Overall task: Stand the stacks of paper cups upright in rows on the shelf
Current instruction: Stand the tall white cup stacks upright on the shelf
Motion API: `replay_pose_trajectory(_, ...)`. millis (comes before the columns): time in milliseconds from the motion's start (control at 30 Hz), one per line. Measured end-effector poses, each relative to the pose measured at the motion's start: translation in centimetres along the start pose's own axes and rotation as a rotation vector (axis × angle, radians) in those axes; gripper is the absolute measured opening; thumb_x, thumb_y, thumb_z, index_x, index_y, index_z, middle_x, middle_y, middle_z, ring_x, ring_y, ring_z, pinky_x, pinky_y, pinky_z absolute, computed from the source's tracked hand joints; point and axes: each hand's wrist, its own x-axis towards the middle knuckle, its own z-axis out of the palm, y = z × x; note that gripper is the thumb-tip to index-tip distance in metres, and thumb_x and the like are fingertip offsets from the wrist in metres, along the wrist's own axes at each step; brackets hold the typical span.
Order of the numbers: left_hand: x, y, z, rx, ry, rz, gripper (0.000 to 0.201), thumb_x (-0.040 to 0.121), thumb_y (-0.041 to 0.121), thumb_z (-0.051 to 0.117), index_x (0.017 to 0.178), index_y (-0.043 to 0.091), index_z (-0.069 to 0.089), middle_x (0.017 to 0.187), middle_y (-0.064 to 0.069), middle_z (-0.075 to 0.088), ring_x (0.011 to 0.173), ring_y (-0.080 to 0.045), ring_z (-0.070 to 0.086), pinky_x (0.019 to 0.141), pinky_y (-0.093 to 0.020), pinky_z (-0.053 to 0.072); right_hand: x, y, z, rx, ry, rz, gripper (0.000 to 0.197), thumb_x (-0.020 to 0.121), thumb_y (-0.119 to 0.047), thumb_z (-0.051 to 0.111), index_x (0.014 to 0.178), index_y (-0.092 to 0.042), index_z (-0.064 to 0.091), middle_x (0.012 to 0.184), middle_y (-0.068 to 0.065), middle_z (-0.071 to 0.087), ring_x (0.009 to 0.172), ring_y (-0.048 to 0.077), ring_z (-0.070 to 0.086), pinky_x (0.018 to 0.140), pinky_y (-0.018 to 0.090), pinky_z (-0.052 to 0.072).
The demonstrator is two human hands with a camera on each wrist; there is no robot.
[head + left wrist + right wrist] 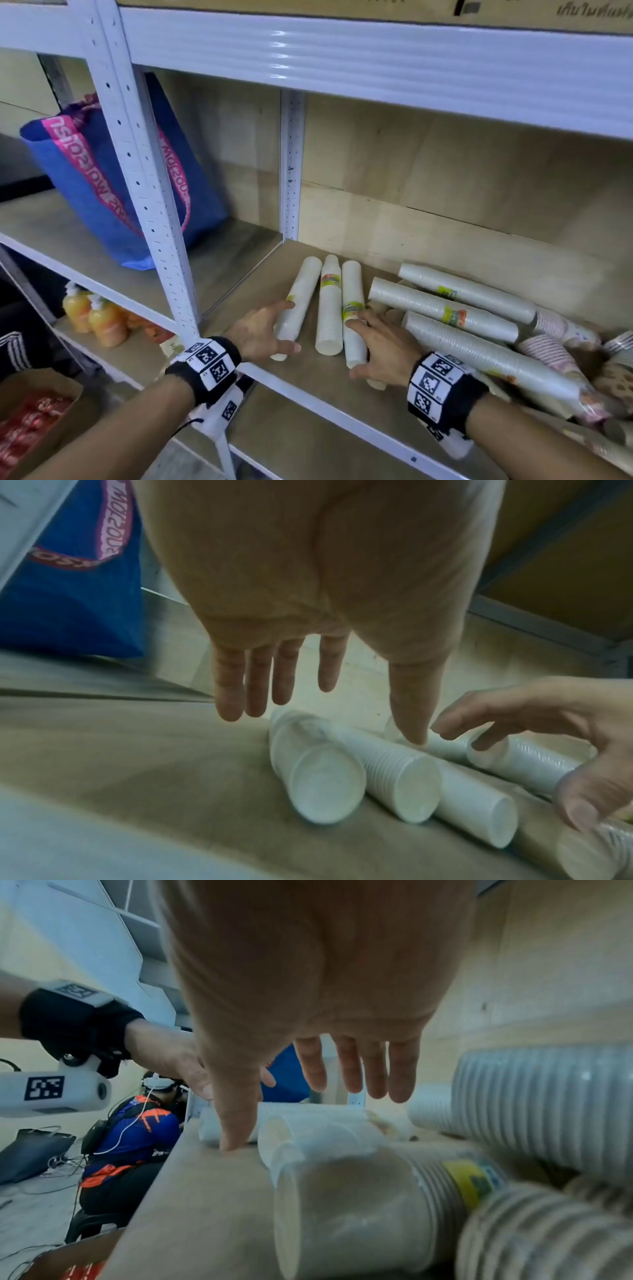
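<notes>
Three white sleeves of stacked paper cups are seen lying flat, side by side, on the pale wooden shelf board [260,274] of a white metal rack, none of them upright. The left sleeve of white cups [297,301] lies just right of the rack's perforated white upright post [150,192]; the left hand [263,330] is spread over it with straight, splayed fingers [229,685], and nothing is gripped; whether the sleeve is touched cannot be told. The middle sleeve of white cups [329,305] lies untouched between the hands. The right sleeve of white cups [353,315], banded with a yellow-green label, is reached over by the right hand [383,349], whose fingers are loosely extended and closed around nothing. Further right of the post, a loose pile of longer plastic-wrapped cup sleeves [459,318] is heaped at angles, some pink-striped. Left of the post, a blue woven bag with pink lettered straps [102,185] is stood on the neighbouring board.
</notes>
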Motion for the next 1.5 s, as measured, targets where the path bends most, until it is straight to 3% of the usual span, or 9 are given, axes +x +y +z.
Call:
replay_pose_trajectory(133, -0.1, -0.4, 1.1, -0.008, -0.019, -0.066, 0.098, 0.064, 0.066, 0.073, 0.146, 0.041, 0.028, 0.145, 0.007, 0.045, 0.124, -0.017, 0.051, 0.095, -0.034, 0.046, 0.4, -0.5, 1.3, 0.008, 0.001, 0.083, 0.091, 0.071, -0.06, 0.07, 0.146, -0.027, 0.03, 0.152, -0.002, 0.022, 0.137, 0.023, 0.033, 0.106, 0.041, 0.039)
replay_pose_trajectory(267, -0.3, -0.6, 1.8, -0.046, 0.008, -0.092, 0.099, 0.063, 0.064, 0.074, 0.146, 0.04, 0.028, 0.139, 0.004, 0.047, 0.118, -0.02, 0.054, 0.095, -0.038, 0.048, 0.8, -0.9, 2.5, 0.047, 0.039, 0.147, 0.087, 0.072, -0.056, 0.073, 0.142, -0.025, 0.033, 0.151, 0.0, 0.023, 0.126, 0.026, 0.043, 0.102, 0.039, 0.042)
replay_pose_trajectory(567, -0.7, 0.3, 2.4, -0.071, 0.044, -0.099, 0.097, 0.071, 0.044, 0.079, 0.15, 0.035, 0.025, 0.143, 0.0, 0.04, 0.123, -0.023, 0.05, 0.1, -0.035, 0.045, 1.7, -1.7, 3.9, -0.007, 0.086, 0.193, 0.065, 0.078, -0.032, 0.066, 0.135, -0.019, 0.039, 0.146, 0.008, 0.026, 0.114, 0.028, 0.053, 0.093, 0.038, 0.05)
replay_pose_trajectory(833, -0.7, 1.2, 1.2, -0.03, 0.04, -0.127, 0.086, 0.076, 0.028, 0.072, 0.15, 0.031, 0.027, 0.136, -0.002, 0.049, 0.117, -0.023, 0.055, 0.09, -0.03, 0.049, 1.4, -2.5, 3.4, -0.048, 0.104, 0.241, 0.052, 0.084, -0.018, 0.061, 0.132, -0.015, 0.043, 0.139, 0.006, 0.034, 0.106, 0.026, 0.057, 0.083, 0.035, 0.052)
replay_pose_trajectory(1000, 0.1, 2.3, -1.2, -0.017, 0.123, -0.117, 0.064, 0.079, 0.022, 0.065, 0.14, 0.027, 0.046, 0.112, -0.001, 0.066, 0.095, -0.019, 0.066, 0.081, -0.032, 0.056, 1.2, -2.5, 0.7, -0.112, 0.167, 0.257, 0.045, 0.086, -0.019, 0.055, 0.13, -0.012, 0.046, 0.137, 0.007, 0.04, 0.104, 0.028, 0.06, 0.082, 0.036, 0.052)
replay_pose_trajectory(1167, 1.2, 4.3, -4.2, 0.058, 0.274, -0.07, 0.057, 0.087, 0.018, 0.061, 0.141, 0.025, 0.047, 0.118, -0.009, 0.067, 0.101, -0.026, 0.065, 0.086, -0.03, 0.053, 1.3, -2.1, -3.8, -0.132, 0.267, 0.237, 0.038, 0.088, -0.017, 0.053, 0.125, -0.009, 0.052, 0.126, 0.008, 0.052, 0.102, 0.029, 0.062, 0.077, 0.036, 0.053)
replay_pose_trajectory(1333, 2.3, 6.7, -7.3, -0.028, 0.376, -0.013, 0.048, 0.088, 0.016, 0.058, 0.135, 0.018, 0.055, 0.119, -0.012, 0.067, 0.105, -0.029, 0.064, 0.092, -0.033, 0.053, 2.4, -0.9, -8.5, -0.124, 0.367, 0.224, 0.033, 0.087, -0.014, 0.054, 0.119, -0.01, 0.056, 0.119, 0.008, 0.055, 0.101, 0.028, 0.06, 0.073, 0.035, 0.051)
replay_pose_trajectory(1500, 3.8, 8.7, -9.7, -0.08, 0.481, 0.063, 0.043, 0.088, 0.013, 0.059, 0.131, 0.018, 0.057, 0.122, -0.011, 0.065, 0.106, -0.029, 0.063, 0.091, -0.03, 0.051, 3.9, 0.3, -12.6, -0.12, 0.453, 0.231, 0.029, 0.09, -0.013, 0.052, 0.118, -0.007, 0.057, 0.118, 0.011, 0.055, 0.102, 0.031, 0.06, 0.077, 0.037, 0.053)
